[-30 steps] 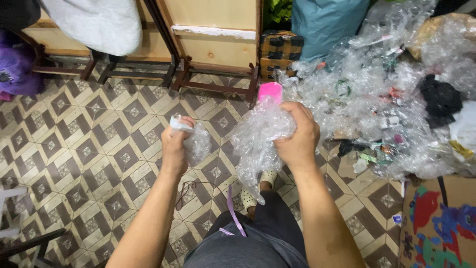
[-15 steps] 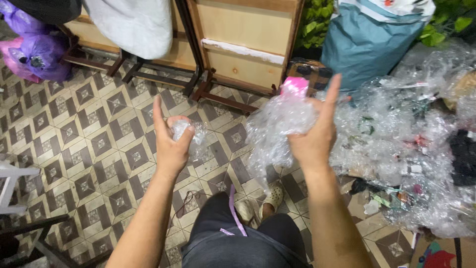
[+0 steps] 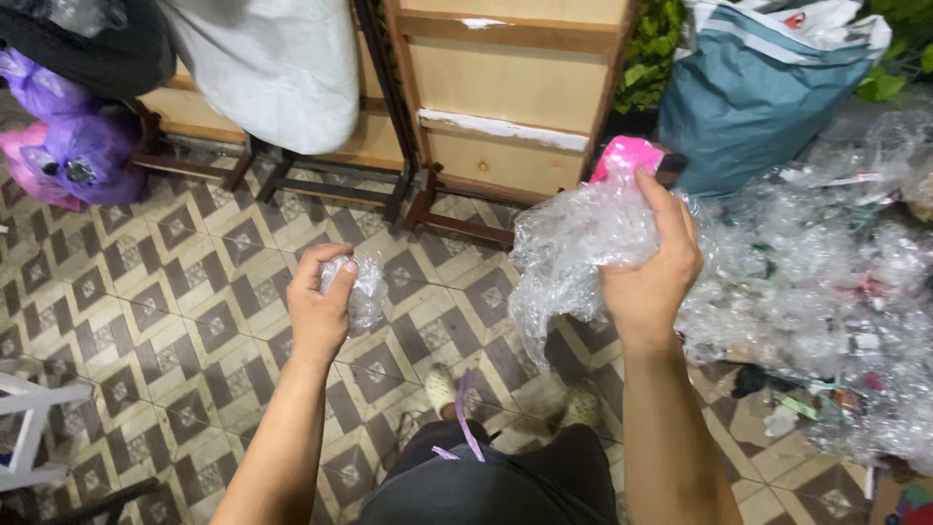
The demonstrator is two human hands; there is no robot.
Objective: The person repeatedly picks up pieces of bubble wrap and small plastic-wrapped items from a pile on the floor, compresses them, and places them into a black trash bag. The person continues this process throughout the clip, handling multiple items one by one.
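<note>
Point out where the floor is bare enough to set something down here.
Bare patterned tile floor lies left of the left hand, bordered by purple plastic bags and dark wooden furniture legs. A smaller bare strip runs between both hands. Right of the right hand, the heap of clear crumpled plastic crowds the floor.

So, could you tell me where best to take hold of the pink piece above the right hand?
Probably at the pink piece's exposed upper corner, from above: its lower part is buried in the clear plastic wad the right hand grips.
</note>
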